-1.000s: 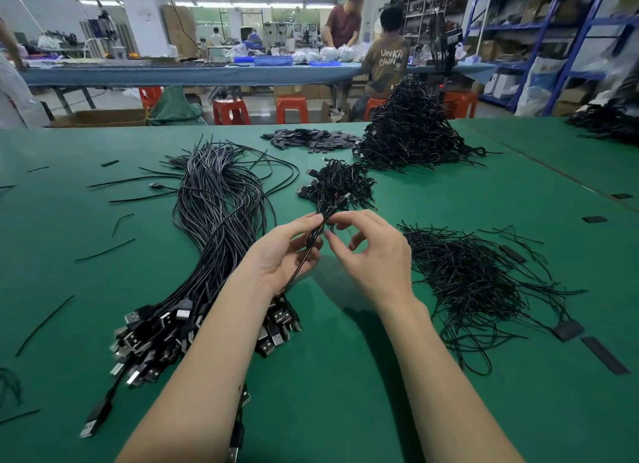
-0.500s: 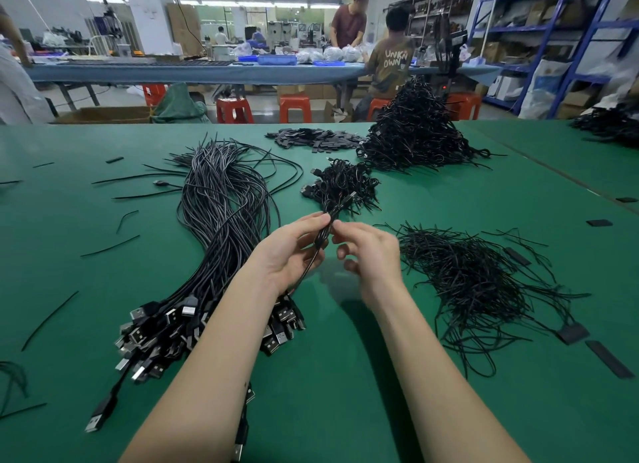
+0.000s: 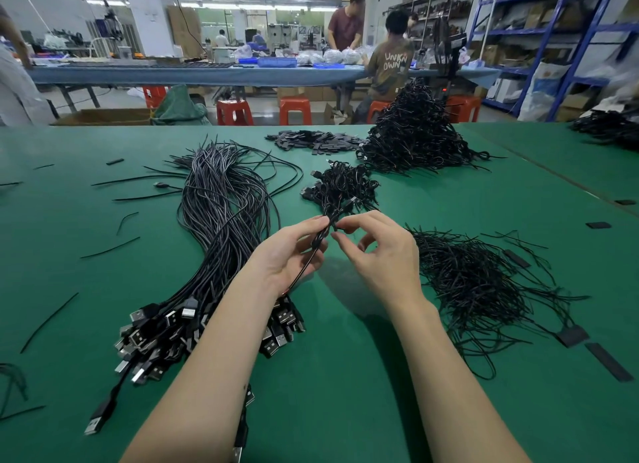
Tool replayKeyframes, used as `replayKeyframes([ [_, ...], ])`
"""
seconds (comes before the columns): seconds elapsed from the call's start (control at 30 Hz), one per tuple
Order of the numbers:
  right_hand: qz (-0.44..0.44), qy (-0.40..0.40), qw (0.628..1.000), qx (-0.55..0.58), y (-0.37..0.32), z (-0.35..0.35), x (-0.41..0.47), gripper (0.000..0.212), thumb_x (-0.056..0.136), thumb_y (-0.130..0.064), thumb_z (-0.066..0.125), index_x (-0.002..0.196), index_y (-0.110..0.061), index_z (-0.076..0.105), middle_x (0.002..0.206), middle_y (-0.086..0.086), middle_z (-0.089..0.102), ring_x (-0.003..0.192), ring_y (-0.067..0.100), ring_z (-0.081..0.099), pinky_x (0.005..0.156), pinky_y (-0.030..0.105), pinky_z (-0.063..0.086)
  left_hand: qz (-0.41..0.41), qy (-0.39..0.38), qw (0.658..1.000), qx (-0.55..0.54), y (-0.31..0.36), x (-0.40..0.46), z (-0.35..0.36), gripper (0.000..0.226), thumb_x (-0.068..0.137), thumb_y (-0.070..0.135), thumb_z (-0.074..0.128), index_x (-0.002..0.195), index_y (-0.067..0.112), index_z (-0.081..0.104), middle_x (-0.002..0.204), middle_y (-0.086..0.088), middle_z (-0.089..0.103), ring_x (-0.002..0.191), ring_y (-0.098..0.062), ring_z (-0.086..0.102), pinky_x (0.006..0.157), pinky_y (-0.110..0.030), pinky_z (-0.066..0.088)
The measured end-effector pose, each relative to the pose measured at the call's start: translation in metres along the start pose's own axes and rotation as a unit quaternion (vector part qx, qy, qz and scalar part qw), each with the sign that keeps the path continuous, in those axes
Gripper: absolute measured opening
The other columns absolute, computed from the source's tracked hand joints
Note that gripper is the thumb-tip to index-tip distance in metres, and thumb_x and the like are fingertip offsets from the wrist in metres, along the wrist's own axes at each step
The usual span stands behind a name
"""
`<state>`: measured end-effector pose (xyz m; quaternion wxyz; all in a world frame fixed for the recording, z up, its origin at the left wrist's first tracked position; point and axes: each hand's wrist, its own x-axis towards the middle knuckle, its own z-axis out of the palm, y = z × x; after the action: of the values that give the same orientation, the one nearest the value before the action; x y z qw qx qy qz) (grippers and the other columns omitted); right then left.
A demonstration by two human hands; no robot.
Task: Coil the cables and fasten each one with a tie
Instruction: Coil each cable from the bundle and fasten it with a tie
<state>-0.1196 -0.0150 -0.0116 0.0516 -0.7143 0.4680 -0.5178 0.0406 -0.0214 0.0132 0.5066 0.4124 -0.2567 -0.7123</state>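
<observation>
Above the green table [image 3: 345, 376], the left hand [image 3: 287, 255] grips a folded black cable [image 3: 320, 236], while the right hand [image 3: 380, 255] pinches a thin tie at its top. Loose cables [image 3: 221, 200] lie left, spare ties [image 3: 477, 283] right.

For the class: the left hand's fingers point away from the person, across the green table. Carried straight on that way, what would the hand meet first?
Probably the small heap of coiled cables just beyond the left hand, though the single view leaves depth uncertain.
</observation>
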Motion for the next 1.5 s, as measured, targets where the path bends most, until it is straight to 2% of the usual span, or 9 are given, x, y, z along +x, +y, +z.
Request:
replayKeyframes([
  [0.2, 0.048, 0.026, 0.997, 0.059, -0.006, 0.005, -0.001, 0.005, 0.085, -0.03, 0.081, 0.08, -0.028, 0.078, 0.08, -0.015, 0.073, 0.057, 0.008, 0.06, 0.061, 0.028, 0.052, 0.019, 0.017, 0.999, 0.032, -0.002, 0.003, -0.004, 0.012, 0.086, 0.013, 0.074, 0.096, 0.019, 0.07, 0.073, 0.001, 0.068, 0.065, -0.01, 0.058, 0.06, -0.02, 0.044],
  [0.3, 0.242, 0.014, 0.948, 0.207, -0.013, 0.011, 0.003, 0.009, 0.082, -0.022, 0.082, 0.074, -0.022, 0.078, 0.067, -0.01, 0.071, 0.049, 0.008, 0.053, 0.049, 0.018, 0.043, 0.046, 0.011, 0.996, 0.071, -0.004, 0.005, -0.003, 0.014, 0.084, 0.016, 0.075, 0.096, 0.021, 0.07, 0.069, 0.004, 0.069, 0.061, -0.009, 0.059, 0.058, -0.021, 0.045],
  [0.43, 0.573, -0.051, 0.526, 0.626, -0.023, 0.014, 0.009, 0.005, 0.074, -0.008, 0.075, 0.073, -0.008, 0.07, 0.061, -0.002, 0.057, 0.04, 0.002, 0.043, 0.032, 0.011, 0.026, 0.092, -0.026, 0.992, 0.082, -0.006, 0.004, -0.002, 0.017, 0.067, 0.022, 0.08, 0.084, 0.025, 0.077, 0.078, 0.003, 0.073, 0.062, -0.009, 0.064, 0.065, -0.025, 0.044],
  [0.47, 0.585, -0.062, 0.479, 0.651, -0.024, 0.014, 0.008, 0.005, 0.072, -0.01, 0.075, 0.073, -0.008, 0.07, 0.062, -0.002, 0.056, 0.04, 0.001, 0.043, 0.031, 0.01, 0.026, 0.094, -0.027, 0.992, 0.081, -0.005, 0.005, -0.003, 0.015, 0.067, 0.022, 0.08, 0.081, 0.025, 0.078, 0.08, 0.003, 0.073, 0.063, -0.009, 0.065, 0.066, -0.025, 0.045],
  [0.73, 0.44, -0.047, 0.848, 0.29, -0.007, 0.008, 0.005, 0.024, 0.092, -0.044, 0.07, 0.092, -0.02, 0.076, 0.081, -0.009, 0.074, 0.047, 0.006, 0.053, 0.051, 0.021, 0.04, 0.112, 0.127, 0.985, 0.035, -0.007, 0.034, 0.0, 0.017, 0.091, 0.013, 0.071, 0.089, 0.02, 0.056, 0.075, -0.001, 0.065, 0.067, -0.017, 0.059, 0.066, -0.029, 0.051],
  [0.87, 0.435, -0.072, 0.864, 0.242, -0.004, 0.009, 0.002, 0.022, 0.096, -0.034, 0.065, 0.082, -0.019, 0.076, 0.074, -0.009, 0.073, 0.057, 0.011, 0.054, 0.059, 0.025, 0.042, 0.105, 0.153, 0.982, 0.026, 0.018, 0.076, 0.02, 0.02, 0.094, 0.009, 0.066, 0.112, 0.011, 0.056, 0.089, -0.009, 0.064, 0.076, -0.02, 0.06, 0.08, -0.033, 0.054],
  [1.03, 0.39, -0.12, 0.892, 0.196, -0.001, 0.018, 0.0, 0.022, 0.091, -0.03, 0.067, 0.075, -0.02, 0.075, 0.076, -0.004, 0.075, 0.062, 0.012, 0.056, 0.07, 0.032, 0.047, 0.106, 0.186, 0.971, 0.107, 0.047, 0.127, 0.039, 0.003, 0.097, 0.008, 0.059, 0.096, 0.008, 0.055, 0.087, -0.007, 0.058, 0.07, -0.017, 0.055, 0.059, -0.023, 0.049],
  [1.3, 0.373, -0.137, 0.903, 0.165, 0.006, 0.021, -0.001, 0.021, 0.088, -0.032, 0.066, 0.071, -0.023, 0.076, 0.075, -0.007, 0.075, 0.065, 0.011, 0.058, 0.074, 0.034, 0.053, 0.119, 0.243, 0.927, 0.261, 0.032, 0.159, 0.026, 0.025, 0.096, 0.026, 0.06, 0.114, 0.01, 0.065, 0.112, -0.005, 0.061, 0.104, -0.027, 0.057, 0.095, -0.032, 0.045],
  [1.5, 0.366, -0.143, 0.907, 0.153, 0.005, 0.02, -0.001, 0.02, 0.087, -0.033, 0.067, 0.071, -0.023, 0.075, 0.078, -0.005, 0.076, 0.069, 0.013, 0.061, 0.082, 0.039, 0.056, 0.16, 0.294, 0.88, 0.337, 0.029, 0.148, 0.015, 0.03, 0.101, 0.033, 0.046, 0.08, 0.015, 0.057, 0.115, -0.013, 0.063, 0.102, -0.031, 0.056, 0.095, -0.034, 0.045],
])
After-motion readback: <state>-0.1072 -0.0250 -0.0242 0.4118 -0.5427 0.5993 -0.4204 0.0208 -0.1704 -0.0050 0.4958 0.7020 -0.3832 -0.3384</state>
